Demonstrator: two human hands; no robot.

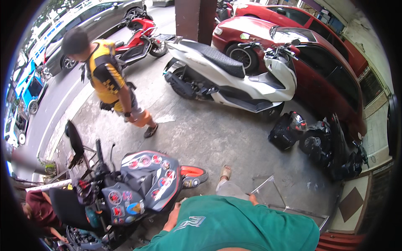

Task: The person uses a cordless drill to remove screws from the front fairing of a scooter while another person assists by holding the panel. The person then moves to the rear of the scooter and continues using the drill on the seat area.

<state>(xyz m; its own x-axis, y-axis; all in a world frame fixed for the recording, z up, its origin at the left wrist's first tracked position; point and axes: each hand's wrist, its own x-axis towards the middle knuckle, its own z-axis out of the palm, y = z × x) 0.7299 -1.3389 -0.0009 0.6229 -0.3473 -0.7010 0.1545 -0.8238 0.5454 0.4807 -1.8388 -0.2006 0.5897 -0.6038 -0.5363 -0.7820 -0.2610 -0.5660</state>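
Observation:
My left hand (171, 218) hangs beside my green shirt (234, 221), next to the dark grey motorbike with round red stickers (146, 175). Its fingers are partly covered by the shirt, and whether it touches the bike I cannot tell. On the other side my right hand (253, 200) shows only in part past the shirt's edge. A thin grey metal frame (274, 188) is close by it on the concrete; contact between them cannot be made out. Nothing held is visible in either hand. My sandalled foot (225, 172) is ahead of me.
A person in a yellow and black shirt (104, 67) walks at the left. Ahead stands a white scooter (234, 79), with red cars (322, 62) behind. A black bag (284, 131) and dark motorbike (326, 146) are at right. Another person's maroon sleeve (38, 203) shows lower left.

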